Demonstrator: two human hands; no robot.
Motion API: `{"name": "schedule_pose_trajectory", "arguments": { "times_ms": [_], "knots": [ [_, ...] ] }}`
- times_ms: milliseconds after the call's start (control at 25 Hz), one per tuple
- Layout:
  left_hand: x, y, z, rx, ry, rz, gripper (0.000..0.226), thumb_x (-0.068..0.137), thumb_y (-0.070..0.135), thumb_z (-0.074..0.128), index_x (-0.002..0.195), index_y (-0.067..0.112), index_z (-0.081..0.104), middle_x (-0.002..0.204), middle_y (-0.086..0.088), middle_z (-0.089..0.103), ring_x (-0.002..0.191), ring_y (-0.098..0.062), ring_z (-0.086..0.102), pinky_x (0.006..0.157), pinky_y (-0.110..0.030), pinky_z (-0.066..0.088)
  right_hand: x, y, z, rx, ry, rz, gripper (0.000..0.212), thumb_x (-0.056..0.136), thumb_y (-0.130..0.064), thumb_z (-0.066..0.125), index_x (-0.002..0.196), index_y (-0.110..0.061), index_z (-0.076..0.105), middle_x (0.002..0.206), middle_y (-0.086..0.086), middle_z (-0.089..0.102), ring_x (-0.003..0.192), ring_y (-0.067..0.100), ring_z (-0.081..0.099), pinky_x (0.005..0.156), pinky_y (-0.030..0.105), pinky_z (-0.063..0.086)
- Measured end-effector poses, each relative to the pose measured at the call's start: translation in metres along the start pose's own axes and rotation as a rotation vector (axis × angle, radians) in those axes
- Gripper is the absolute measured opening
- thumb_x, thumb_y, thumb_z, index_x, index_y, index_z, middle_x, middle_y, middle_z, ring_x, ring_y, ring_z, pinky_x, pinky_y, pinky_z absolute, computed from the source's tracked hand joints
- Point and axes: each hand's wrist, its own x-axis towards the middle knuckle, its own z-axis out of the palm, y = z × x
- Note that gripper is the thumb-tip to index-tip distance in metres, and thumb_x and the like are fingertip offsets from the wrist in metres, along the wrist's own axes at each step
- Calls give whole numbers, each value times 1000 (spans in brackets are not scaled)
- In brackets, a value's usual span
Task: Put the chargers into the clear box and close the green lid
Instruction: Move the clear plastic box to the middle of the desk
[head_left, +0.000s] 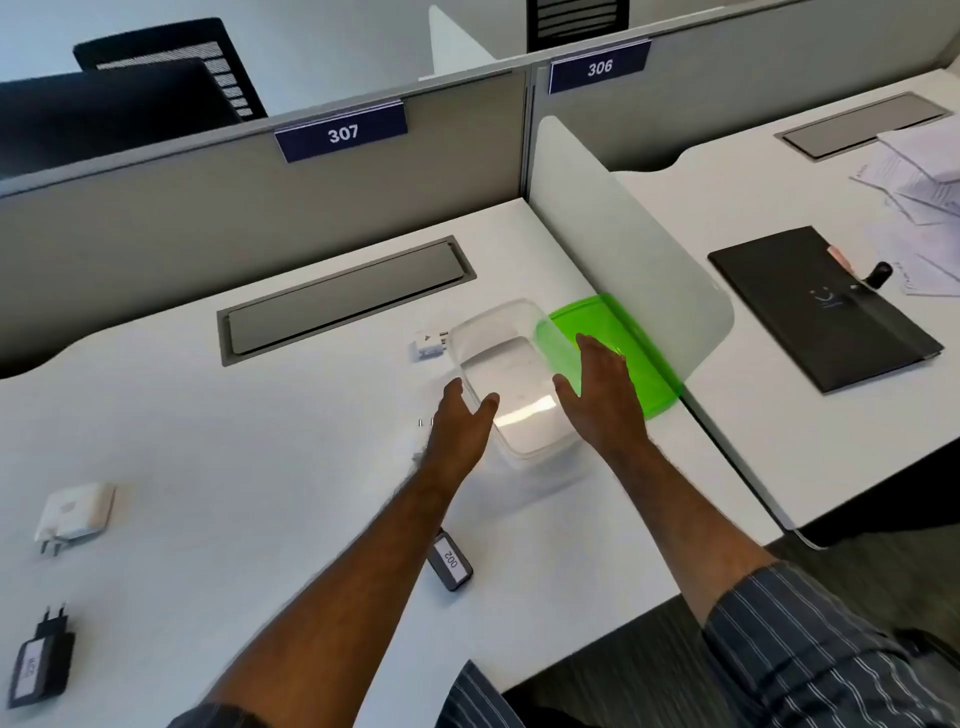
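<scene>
1. Counted four chargers on the white desk (218, 467), none in the box: a black charger (41, 670) at the near left edge, prongs up; a flat white charger (78, 512) just beyond it; a small dark charger (451, 564) labelled "200", partly hidden under the left forearm; a small white cube charger (428, 344) just beside the box's far left corner.
2. Noted one long grey cable hatch (343, 301) set into the desk behind them.
3. Found the left hand (460, 415) at the box's near left rim, grip wide, fingers straight, thumb spread toward the box; holding nothing; contact with the rim impossible to tell.
4. Saw one clear box (514, 374), open, nothing visible inside, between the two hands.
5. Found the right hand (602, 389) at the box's right side, grip wide, fingers extended over the lid's edge, holding nothing.
6. Saw one green lid (623, 338) off the box, lying just right of it against the white divider (649, 249).
7. Beyond the divider, on a second desk: one black folder (826, 306) and a loose heap of papers (914, 176).
</scene>
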Motion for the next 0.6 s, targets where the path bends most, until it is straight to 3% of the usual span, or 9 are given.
{"name": "schedule_pose_trajectory", "arguments": {
  "times_ms": [160, 360, 600],
  "knots": [
    [4, 3, 6, -48, 0, -71, 68, 100, 33, 60, 158, 14, 31, 161, -10, 44, 146, -32, 45, 118, -41, 38, 1, 3, -1, 67, -125, 122, 63, 97, -31, 59, 152, -10, 37, 150, 14, 49, 138, 35, 42, 114, 44, 33],
    [5, 3, 6, -17, -5, -55, 48, 102, 24, 56, 147, 12, 44, 151, -13, 54, 136, -34, 53, 113, -41, 43, 1, 4, 0, 83, -136, 149, 60, 97, -31, 58, 151, -13, 41, 149, 12, 52, 135, 36, 45, 109, 42, 37],
    [-2, 8, -8, -61, 17, 10, 45, 100, 18, 55, 144, 14, 51, 143, -9, 60, 130, -31, 58, 112, -47, 48, -1, -8, -6, 245, -116, 210, 54, 97, -32, 56, 149, -19, 45, 150, 3, 51, 133, 25, 51, 111, 40, 41]
  ]
}}
